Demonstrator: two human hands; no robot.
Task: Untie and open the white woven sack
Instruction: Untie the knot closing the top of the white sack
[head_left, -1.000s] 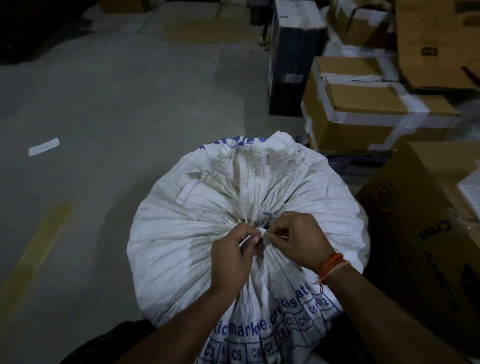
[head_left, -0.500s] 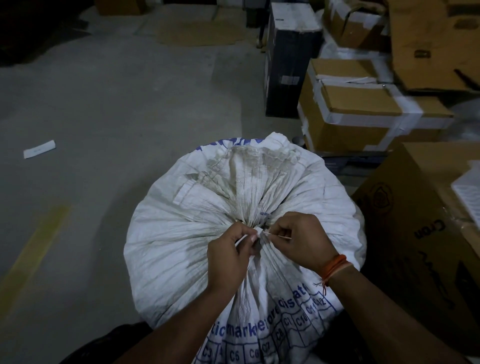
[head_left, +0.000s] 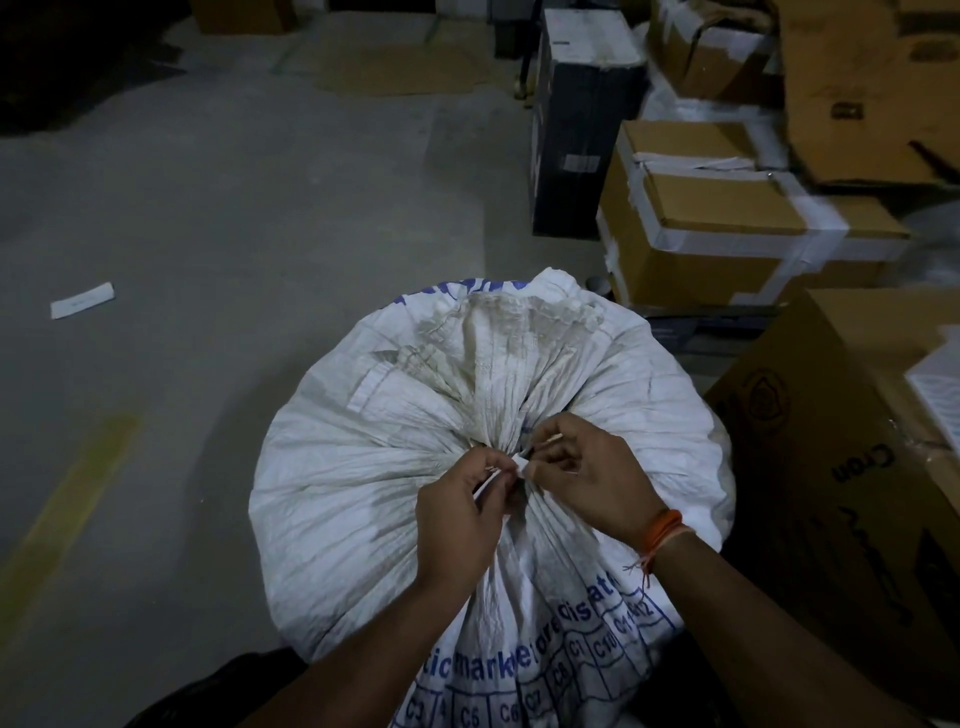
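Underneath both sets of fingers spreads the grey concrete floor (head_left: 218, 218), dim and wide, running away beyond the fingertips and off to their left. On it stands the white woven sack (head_left: 363, 467), full and rounded, its blue printed lettering on the side nearest the wrists; its cloth is gathered into pleats that all run toward one bunched neck, which sits right between the two hands. Beyond the right fingers and further right stand cardboard boxes: a large brown box (head_left: 841, 467) just beside the sack, a taped carton (head_left: 727, 223) past it, and a tall black box (head_left: 576, 119) further out. The left hand (head_left: 457, 514) has its fingers curled, thumb and forefinger pinching a thin white strip of the tie (head_left: 517, 462) at the neck. The right hand (head_left: 597, 478), an orange thread band (head_left: 665, 530) on its wrist, also has curled fingers and pinches the tie from the other side, a thin pale strand sticking out past its forefinger. The two sets of fingertips lie nearly touching over the knot. The neck is still gathered shut. Well off to the left of the fingers, a small white paper slip (head_left: 82, 300) lies flat on the floor.
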